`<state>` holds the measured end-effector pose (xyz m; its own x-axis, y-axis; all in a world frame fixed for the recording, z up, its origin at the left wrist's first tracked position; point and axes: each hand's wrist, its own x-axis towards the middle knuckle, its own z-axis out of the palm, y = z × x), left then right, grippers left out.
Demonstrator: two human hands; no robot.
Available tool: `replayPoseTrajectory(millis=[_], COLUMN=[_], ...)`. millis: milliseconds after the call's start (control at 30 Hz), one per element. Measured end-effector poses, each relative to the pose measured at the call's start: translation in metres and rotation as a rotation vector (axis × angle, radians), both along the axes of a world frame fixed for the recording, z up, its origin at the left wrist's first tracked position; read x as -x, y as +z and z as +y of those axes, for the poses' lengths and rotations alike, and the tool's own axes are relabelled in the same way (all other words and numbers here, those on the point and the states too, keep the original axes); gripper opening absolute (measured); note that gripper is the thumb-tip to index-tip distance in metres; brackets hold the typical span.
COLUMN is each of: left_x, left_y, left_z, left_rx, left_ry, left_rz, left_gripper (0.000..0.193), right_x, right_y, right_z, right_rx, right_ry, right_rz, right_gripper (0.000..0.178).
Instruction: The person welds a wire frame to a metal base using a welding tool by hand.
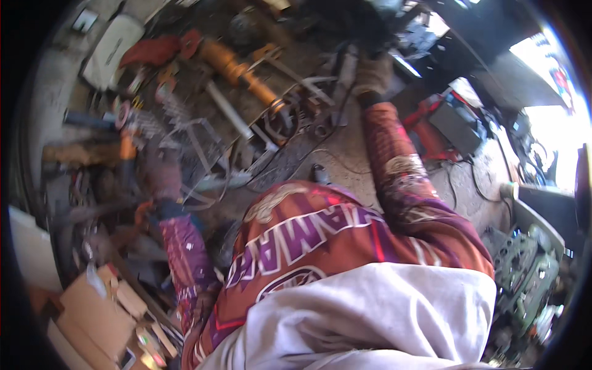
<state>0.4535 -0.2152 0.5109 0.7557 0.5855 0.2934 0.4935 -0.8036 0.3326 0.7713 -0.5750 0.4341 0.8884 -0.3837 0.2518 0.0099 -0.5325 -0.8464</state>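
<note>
1. Here on the left, a pale grey, coil-like metal piece (pixel 174 111) lies just beyond the left hand (pixel 161 171); blur hides whether they touch.
2. Over on the right, a flat, dull grey metal strip (pixel 345 80) sits just left of the right hand (pixel 373 75), with a bulky black object (pixel 354 26) beyond.
3. And the grips? Cannot tell: neither hand's fingers show clearly enough to say how far they're spread or what they hold.
4. Between the hands, a crowded floor: a long orange cylindrical shaft (pixel 225 60), a straight, light grey metal tube (pixel 228 111) and a round black ring-like part (pixel 280 126) stand in the way.
5. Out right, a red-and-dark-grey boxy machine (pixel 453 126); lower left, a brown cardboard box (pixel 95 314).
6. Now the arms: both in patterned maroon sleeves, the right stretched far forward, the left out to the side and lower in view.
</note>
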Motion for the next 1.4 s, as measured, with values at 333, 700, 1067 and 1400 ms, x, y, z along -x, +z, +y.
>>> replayPoseTrajectory(millis=[333, 700, 1067, 1400], left_x=[0.017, 0.015, 0.009, 0.014], left_y=[0.001, -0.018, -0.015, 0.042], left_z=[0.0, 0.031, 0.001, -0.023], left_rx=[-0.184, -0.102, -0.009, 0.228], left_ry=[0.02, -0.168, -0.277, -0.231], left_rz=[-0.014, 0.145, 0.124, 0.35], left_gripper=[0.029, 0.033, 0.036, 0.041], right_x=[0.017, 0.163, 0.304, 0.334], right_y=[0.085, 0.068, 0.058, 0.022], right_z=[-0.041, -0.071, -0.068, -0.059], right_rx=[-0.046, -0.739, -0.322, -0.514], right_ry=[0.443, 0.53, 0.61, 0.705], right_rz=[-0.05, 0.0, 0.228, 0.245], right_gripper=[0.048, 0.032, 0.041, 0.04])
